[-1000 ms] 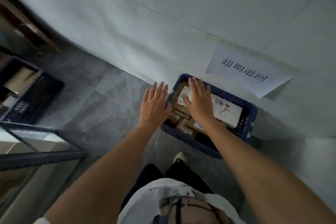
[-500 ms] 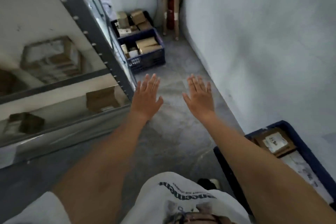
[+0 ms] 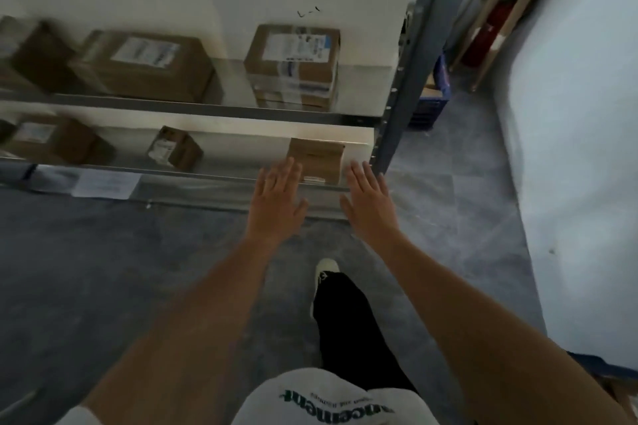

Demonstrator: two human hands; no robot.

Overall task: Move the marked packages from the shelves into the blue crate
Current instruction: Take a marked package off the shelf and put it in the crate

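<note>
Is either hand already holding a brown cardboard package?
No, the left hand and right hand are open before the brown cardboard package.

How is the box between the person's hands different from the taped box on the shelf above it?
The lower box shows a plain brown top, with only a small label at its front edge; the taped box carries a large white label on top. The taped box looks taller and is banded with clear tape; the lower box looks flatter, with no tape visible. Both are brown cardboard, standing near the shelf's right end.

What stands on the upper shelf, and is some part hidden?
The upper shelf carries a wide labelled box and a taped box. Another box at left is blurred, cut off.
</note>
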